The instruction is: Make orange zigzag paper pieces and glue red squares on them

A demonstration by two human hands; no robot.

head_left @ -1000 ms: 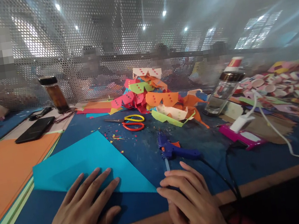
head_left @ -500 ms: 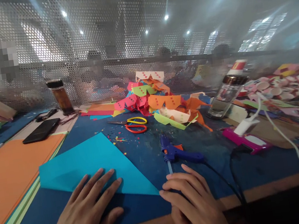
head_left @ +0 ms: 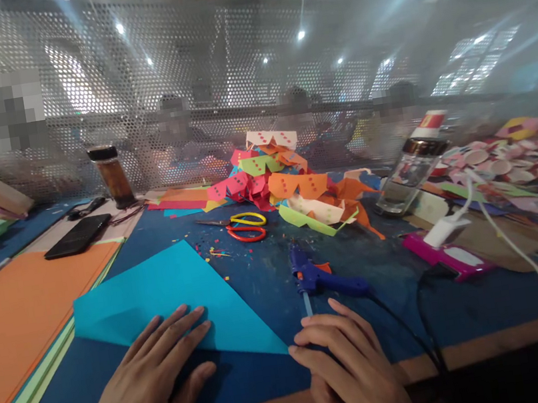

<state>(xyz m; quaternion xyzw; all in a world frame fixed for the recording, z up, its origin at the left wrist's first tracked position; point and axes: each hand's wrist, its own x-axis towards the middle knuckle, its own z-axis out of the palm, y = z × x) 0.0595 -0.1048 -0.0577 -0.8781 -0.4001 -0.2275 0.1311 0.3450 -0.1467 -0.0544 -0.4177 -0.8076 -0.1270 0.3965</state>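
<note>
A folded sheet of bright blue paper (head_left: 159,278) lies on the dark blue tabletop in front of me, its long pointed corner toward the right. My left hand (head_left: 148,374) rests flat on its near edge, fingers stretched out and thumb apart. At the pointed corner, my right hand (head_left: 349,364) touches the paper with its fingertips. Those fingers are loosely bent and a little apart; the thumb is mostly hidden below them. Just beyond the right hand lies a blue glue gun (head_left: 323,277) with a glue stick protruding.
Scissors (head_left: 242,225) with red and yellow handles lie behind the paper, before a pile of paper masks (head_left: 297,184). Orange sheets (head_left: 27,311), a phone (head_left: 78,236) and a brown jar (head_left: 114,177) are left. Right are a clear bottle (head_left: 409,174) and a pink power strip (head_left: 446,256).
My left hand has slid very slightly left on the blue paper. The whole view has shifted a little; my right hand stays at the pointed corner.
</note>
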